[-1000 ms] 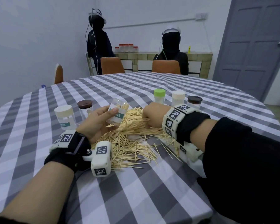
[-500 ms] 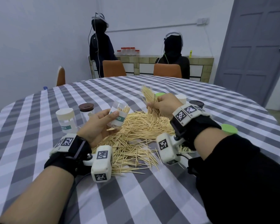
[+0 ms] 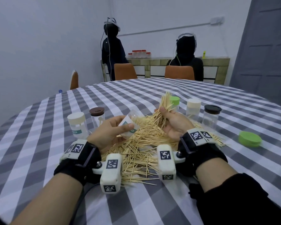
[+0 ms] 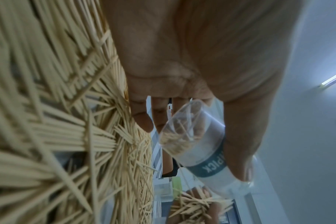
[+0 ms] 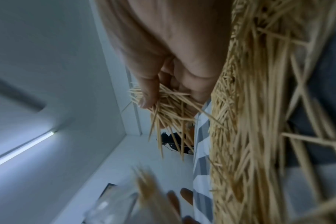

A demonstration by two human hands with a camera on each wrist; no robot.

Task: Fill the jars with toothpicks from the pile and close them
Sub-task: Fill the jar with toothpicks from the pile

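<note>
My left hand [image 3: 109,133] curls round the open clear jar [image 3: 129,125], tilted over the toothpick pile [image 3: 141,143] with a few picks inside. My right hand [image 3: 172,123] pinches a bristling bundle of toothpicks [image 3: 165,104] just beside its mouth. They look light, stiff and splayed, so I judge a mid-length grip best. Capped jars [image 3: 194,109] stand close behind; the loose green lid [image 3: 249,138] lies to the right on the checked tablecloth [image 3: 152,200].
</note>
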